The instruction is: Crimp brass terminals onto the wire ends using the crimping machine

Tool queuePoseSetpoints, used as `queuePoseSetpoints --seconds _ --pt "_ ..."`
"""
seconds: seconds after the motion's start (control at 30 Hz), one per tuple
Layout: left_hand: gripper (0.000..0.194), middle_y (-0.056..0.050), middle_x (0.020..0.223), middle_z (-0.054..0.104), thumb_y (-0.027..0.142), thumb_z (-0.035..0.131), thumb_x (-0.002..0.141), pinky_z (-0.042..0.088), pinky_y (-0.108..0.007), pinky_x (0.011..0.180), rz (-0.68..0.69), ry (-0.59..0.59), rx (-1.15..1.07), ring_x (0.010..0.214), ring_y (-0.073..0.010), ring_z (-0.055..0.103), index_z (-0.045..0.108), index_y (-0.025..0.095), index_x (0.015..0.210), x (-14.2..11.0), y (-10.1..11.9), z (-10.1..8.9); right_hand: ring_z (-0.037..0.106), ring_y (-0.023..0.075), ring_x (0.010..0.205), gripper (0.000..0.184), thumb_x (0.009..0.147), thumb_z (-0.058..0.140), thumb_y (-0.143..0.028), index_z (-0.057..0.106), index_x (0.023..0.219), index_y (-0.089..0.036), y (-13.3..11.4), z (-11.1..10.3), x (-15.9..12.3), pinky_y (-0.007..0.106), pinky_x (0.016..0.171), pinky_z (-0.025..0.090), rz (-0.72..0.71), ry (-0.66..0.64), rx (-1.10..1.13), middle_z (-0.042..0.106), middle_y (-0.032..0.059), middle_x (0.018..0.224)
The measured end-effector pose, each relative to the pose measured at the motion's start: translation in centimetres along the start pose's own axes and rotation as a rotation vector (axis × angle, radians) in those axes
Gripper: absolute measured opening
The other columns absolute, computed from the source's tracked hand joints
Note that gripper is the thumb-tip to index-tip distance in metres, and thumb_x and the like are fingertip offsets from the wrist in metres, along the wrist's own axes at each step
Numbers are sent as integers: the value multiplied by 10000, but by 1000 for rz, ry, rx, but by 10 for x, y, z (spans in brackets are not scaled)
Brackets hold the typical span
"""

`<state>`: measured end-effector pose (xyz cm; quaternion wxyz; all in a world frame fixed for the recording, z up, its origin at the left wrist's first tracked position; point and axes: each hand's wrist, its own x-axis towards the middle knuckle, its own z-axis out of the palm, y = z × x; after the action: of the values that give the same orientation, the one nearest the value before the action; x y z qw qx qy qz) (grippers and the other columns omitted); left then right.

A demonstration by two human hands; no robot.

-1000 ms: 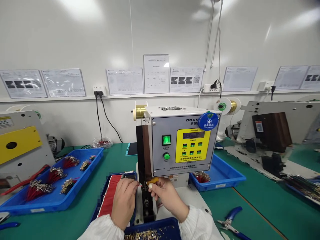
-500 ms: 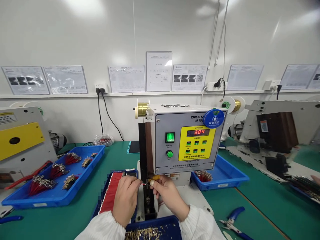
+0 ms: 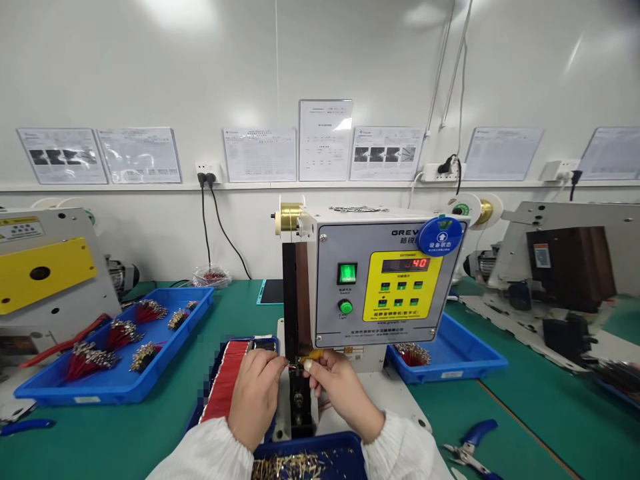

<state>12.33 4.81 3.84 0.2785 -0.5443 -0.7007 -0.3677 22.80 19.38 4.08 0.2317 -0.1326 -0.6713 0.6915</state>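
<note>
Left hand (image 3: 257, 399): fingers closed on a thin red wire (image 3: 291, 365)
Right hand (image 3: 343, 397): fingers pinched shut at the grey metal crimping machine (image 3: 373, 287)
Remaining: loose brass terminals (image 3: 287, 467) in a navy tray (image 3: 310, 437)

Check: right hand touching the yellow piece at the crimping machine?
Touching. The head view shows the right hand with its fingers against the yellow piece, just below the front panel of the crimping machine.
</note>
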Motion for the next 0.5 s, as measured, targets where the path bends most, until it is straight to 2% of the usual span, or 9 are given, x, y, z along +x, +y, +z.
queuePoseSetpoints --seconds 0.27,0.5 --pt "250 -59 939 592 89 386 949 458 -346 826 15 11 -11 899 -184 529 612 189 987 -1 1 0 484 102 479 449 671 691 -591 532 727 -175 0 -1 -1 229 418 390 13 14 16 587 -3 639" --pt "219 -50 931 580 81 429 941 455 -336 816 42 70 -3 896 -183 520 599 195 1018 1 0 -1 456 95 436 370 722 650 -533 516 696 -189 -6 5 -4 226 417 370 -20 64 -9 561 -21 580"
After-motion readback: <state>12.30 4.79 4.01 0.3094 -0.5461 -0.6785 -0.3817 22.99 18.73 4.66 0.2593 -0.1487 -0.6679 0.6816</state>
